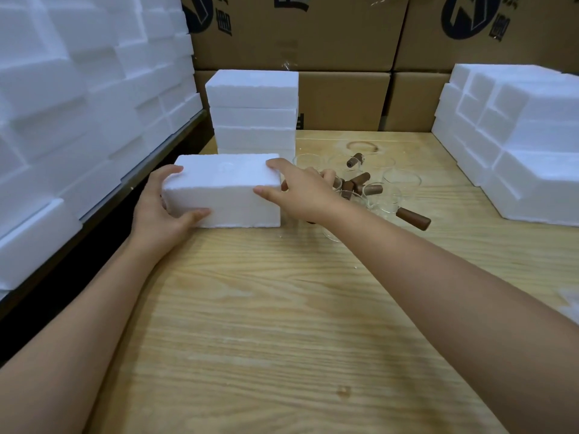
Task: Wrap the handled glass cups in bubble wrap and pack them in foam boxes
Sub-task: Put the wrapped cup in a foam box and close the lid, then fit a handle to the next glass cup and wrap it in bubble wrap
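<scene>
Holding the foam box down on the table, toward the far left, just in front of a stack of foam boxes. Clasping its left end with the left hand, with fingers curled over the top edge and the thumb lying along the near face. Pinching its right end with the right hand, with fingers hooked onto the top corner and another pressing the near face. Judging the box as light and stiff but crumbly, so taking it by the two short ends and squeezing only gently. Reckoning the glass cups, huddled just right of the box behind the right hand, as hard, slippery and fragile, and favouring the brown handles or the whole body for a hold. Seeing no bubble wrap. Minding the table's left edge, running close beside the box, with a dark gap before the foam wall. Noting a foam pile crowding the far right and cardboard cartons closing off the far side. Finding the widest room for moving toward the near side, between the forearms.
</scene>
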`<state>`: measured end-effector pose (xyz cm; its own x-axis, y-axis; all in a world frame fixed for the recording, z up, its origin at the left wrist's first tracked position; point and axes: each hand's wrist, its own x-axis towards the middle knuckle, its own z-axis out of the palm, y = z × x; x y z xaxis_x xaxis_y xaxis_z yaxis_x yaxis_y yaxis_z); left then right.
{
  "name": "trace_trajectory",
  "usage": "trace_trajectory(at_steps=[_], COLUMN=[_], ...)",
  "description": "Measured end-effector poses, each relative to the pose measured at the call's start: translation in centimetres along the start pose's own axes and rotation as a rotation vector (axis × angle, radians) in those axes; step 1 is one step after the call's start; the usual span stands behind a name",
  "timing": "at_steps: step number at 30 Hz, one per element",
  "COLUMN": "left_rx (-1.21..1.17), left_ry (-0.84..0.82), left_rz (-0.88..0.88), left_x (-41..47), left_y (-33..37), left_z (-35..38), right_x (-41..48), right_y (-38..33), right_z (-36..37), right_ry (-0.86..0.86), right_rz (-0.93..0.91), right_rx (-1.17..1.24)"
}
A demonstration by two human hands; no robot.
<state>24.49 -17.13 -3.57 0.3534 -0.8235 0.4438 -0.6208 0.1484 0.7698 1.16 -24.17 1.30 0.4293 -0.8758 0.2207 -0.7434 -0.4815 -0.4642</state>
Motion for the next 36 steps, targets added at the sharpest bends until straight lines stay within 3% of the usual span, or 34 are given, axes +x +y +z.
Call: trace_trajectory(at_steps=[7, 10, 16, 21, 24, 29, 32, 36], left_rx=[0.025, 0.010, 0.016, 0.031, 0.037, 0.032, 0.013, -0.124], left_ry=[0.008, 0.026, 0.004, -0.006, 0.002, 0.029, 0.054, 0.263], left_rz=[-0.024, -0.046, -0.088, -0.124, -0.138, -0.132, -0.116, 0.005], left_x=[1.5, 2.7, 5.4, 7.3, 7.9, 8.2, 7.0, 3.6], left_y=[0.0, -0.1, -0.1, -0.1, 0.0, 0.7, 1.2, 3.2], left_z=[1.4, 2.5, 4.5, 5.9, 6.6, 7.7, 7.8, 8.4], right_x=[0.8, 0.2, -7.0, -13.6, -14.1, -12.9, -12.9, -12.6], right_y=[-0.3, -0.7, -1.2, 1.5, 3.4, 4.2, 4.6, 5.3], right_z=[0.8, 0.2, -1.2, 0.1, 0.2, -0.4, -0.4, -0.7], right_ry=[0.033, 0.164, 0.637, 0.665, 0.634, 0.636, 0.662, 0.742], right_rz=[0.037, 0.005, -0.317, -0.544, -0.463, -0.143, -0.095, -0.024], right_rx=[-0.222, -0.287, -0.191, -0.207, -0.170, 0.068, 0.103, 0.123])
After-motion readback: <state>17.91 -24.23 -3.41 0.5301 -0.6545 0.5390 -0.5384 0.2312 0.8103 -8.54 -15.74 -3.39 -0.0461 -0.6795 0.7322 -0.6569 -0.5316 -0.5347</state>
